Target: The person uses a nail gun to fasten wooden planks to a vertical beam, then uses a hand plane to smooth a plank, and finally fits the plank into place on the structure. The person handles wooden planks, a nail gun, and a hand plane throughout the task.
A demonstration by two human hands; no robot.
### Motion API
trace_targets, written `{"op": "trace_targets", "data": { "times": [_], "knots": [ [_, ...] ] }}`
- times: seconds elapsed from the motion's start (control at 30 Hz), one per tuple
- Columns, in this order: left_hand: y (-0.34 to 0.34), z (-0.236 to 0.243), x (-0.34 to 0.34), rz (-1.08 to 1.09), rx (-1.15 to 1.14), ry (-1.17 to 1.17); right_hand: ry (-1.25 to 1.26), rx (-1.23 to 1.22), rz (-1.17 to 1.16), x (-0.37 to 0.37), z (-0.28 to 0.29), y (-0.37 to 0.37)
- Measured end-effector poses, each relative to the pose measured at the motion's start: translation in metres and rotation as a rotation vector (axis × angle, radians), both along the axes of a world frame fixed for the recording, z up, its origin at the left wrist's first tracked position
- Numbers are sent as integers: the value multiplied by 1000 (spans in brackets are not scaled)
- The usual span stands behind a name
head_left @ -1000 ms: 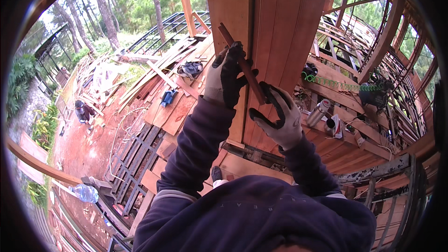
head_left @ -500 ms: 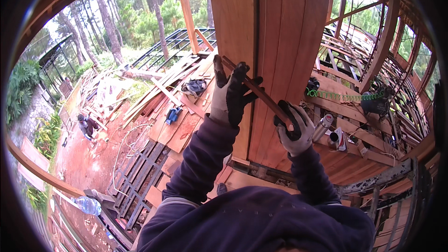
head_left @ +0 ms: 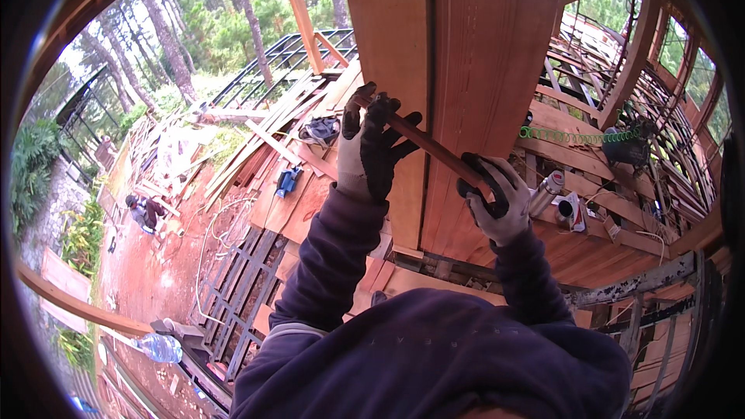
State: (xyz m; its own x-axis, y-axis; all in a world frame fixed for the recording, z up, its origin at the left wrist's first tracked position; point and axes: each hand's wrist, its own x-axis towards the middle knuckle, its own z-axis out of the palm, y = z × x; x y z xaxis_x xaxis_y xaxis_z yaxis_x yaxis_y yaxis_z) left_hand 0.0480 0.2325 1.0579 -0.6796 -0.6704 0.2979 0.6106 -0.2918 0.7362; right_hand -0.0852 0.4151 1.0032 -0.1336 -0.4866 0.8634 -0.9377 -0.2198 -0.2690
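Observation:
A thin reddish wooden strip [head_left: 431, 147] runs slantwise across two upright wooden boards [head_left: 489, 54]. My left hand [head_left: 371, 147], in a white and black work glove, grips the strip's upper left end against the left board. My right hand [head_left: 490, 195], gloved the same way, is closed around the strip's lower right end by the right board's foot. A narrow gap [head_left: 428, 101] runs between the two boards behind the strip.
Far below lie stacked planks [head_left: 287, 140], a blue tool [head_left: 289, 180] and a dark metal frame [head_left: 240, 287]. A person [head_left: 143, 212] crouches on the red earth. A green coiled hose [head_left: 578, 137], cans [head_left: 547, 190] and timber framing sit on the right. A plastic bottle [head_left: 159, 347] lies lower left.
Both hands have slid the strip a little up and right along the boards, and its slant has flattened; my right hand sits higher than a second ago.

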Motion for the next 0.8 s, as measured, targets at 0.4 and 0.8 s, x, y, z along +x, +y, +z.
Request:
{"op": "trace_targets", "data": {
  "times": [0.4, 0.8],
  "knots": [
    [7, 1, 18, 145, 55, -74, 183, -164, 39, 9, -4, -21],
    [19, -14, -12, 61, 78, -10, 146, -237, -141, 10, -8, -5]
  ]
}}
